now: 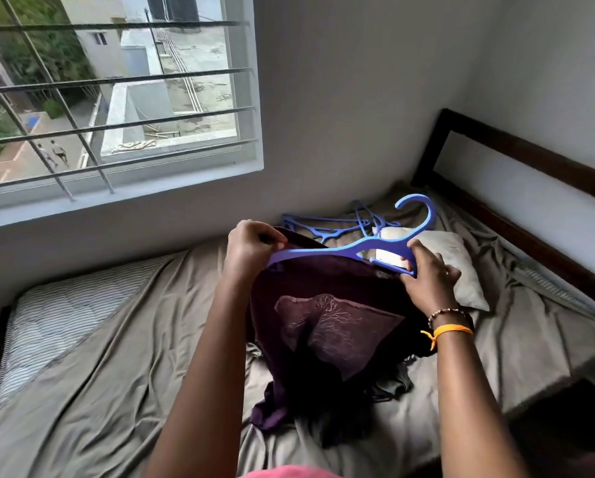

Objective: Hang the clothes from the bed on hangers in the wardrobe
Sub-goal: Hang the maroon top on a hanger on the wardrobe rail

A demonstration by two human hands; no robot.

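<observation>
- You stand at a bed [116, 391] covered by a rumpled grey-brown sheet, pushed into the corner of a white-walled room under a barred window [116, 98]; a dark wooden headboard [517, 150] runs along the right.
- Your left hand [251, 248] is raised above the bed, its fingers curled and pinching the top edge of a dark purple garment [323, 322] right at the left end of a blue plastic hanger [358, 246].
- Your right hand [430, 274] grips the right arm of that hanger, thumb and fingers wrapped around the bar; a beaded bracelet and an orange band sit on that wrist.
- The hanger is held roughly level, hook pointing up and away from you.
- The purple garment hangs from your left hand and the hanger down to the sheet, where its lower part bunches; a paler printed patch shows on its front.
- More blue hangers [334, 224] lie in a loose pile on the sheet beyond your hands, just beside a pale pillow [458, 257].
- Striped mattress fabric [65, 322] shows bare at the left where the sheet is pulled off.
</observation>
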